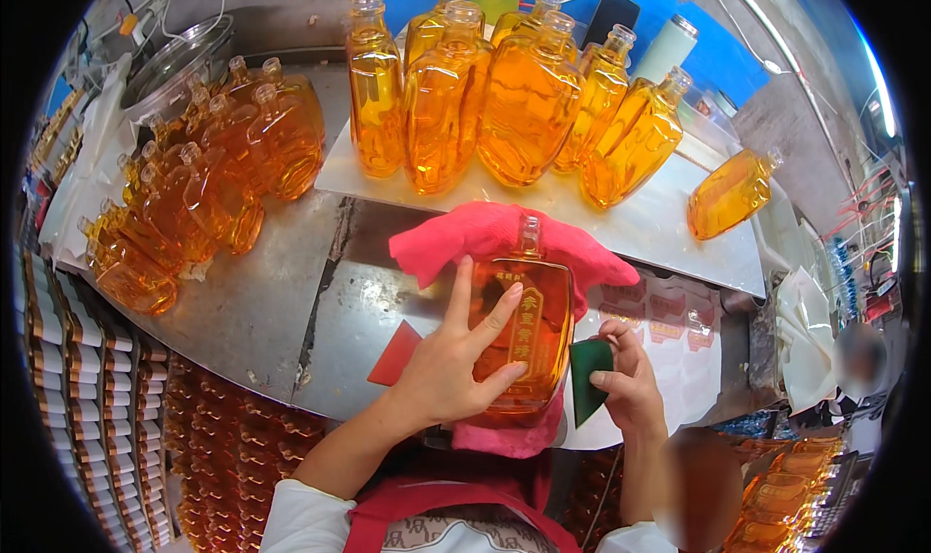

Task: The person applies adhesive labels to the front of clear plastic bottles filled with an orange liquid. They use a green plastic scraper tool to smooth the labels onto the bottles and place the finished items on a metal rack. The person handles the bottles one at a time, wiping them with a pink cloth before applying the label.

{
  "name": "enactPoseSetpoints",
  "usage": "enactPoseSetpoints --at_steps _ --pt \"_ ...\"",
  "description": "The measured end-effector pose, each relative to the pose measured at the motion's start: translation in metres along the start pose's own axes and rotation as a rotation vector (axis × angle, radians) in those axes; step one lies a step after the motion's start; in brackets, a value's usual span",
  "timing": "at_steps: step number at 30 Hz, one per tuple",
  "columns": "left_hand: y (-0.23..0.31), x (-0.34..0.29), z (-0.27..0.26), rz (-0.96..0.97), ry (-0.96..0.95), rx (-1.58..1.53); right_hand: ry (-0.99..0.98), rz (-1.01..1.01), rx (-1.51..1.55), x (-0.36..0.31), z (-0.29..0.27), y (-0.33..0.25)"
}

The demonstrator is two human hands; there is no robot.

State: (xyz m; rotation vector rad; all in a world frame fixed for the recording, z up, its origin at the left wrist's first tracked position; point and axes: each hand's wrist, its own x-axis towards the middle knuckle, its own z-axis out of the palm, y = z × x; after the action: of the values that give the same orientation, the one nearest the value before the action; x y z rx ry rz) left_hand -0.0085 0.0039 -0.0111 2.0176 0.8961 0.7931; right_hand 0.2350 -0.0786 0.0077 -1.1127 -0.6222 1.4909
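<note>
A flat glass bottle of amber liquid lies on a pink cloth, its neck pointing away from me. Gold lettering and a framed label mark its upper face. My left hand rests on the bottle's left side with the fingers spread, the fingertips touching the glass. Between thumb and fingers of my right hand is a flat green card with a pointed lower end, held upright by the bottle's lower right edge. A red flat piece lies on the metal table left of the cloth.
Several upright amber bottles stand on a white board at the back. More bottles crowd the left side of the metal table. A sheet of labels lies to the right. Stacked white pieces rise at lower left.
</note>
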Motion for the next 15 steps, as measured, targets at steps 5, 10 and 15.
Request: enactPoseSetpoints --at_steps 5,10,15 --pt "-0.001 0.001 0.0 -0.001 0.0 0.043 -0.032 -0.313 -0.514 0.012 0.031 -0.012" --pt "-0.003 -0.001 -0.002 -0.046 -0.008 0.025 -0.186 -0.626 -1.085 0.035 0.065 -0.03" --pt "-0.005 0.001 0.002 -0.01 -0.013 0.028 -0.021 -0.715 -1.069 0.087 0.069 -0.049"
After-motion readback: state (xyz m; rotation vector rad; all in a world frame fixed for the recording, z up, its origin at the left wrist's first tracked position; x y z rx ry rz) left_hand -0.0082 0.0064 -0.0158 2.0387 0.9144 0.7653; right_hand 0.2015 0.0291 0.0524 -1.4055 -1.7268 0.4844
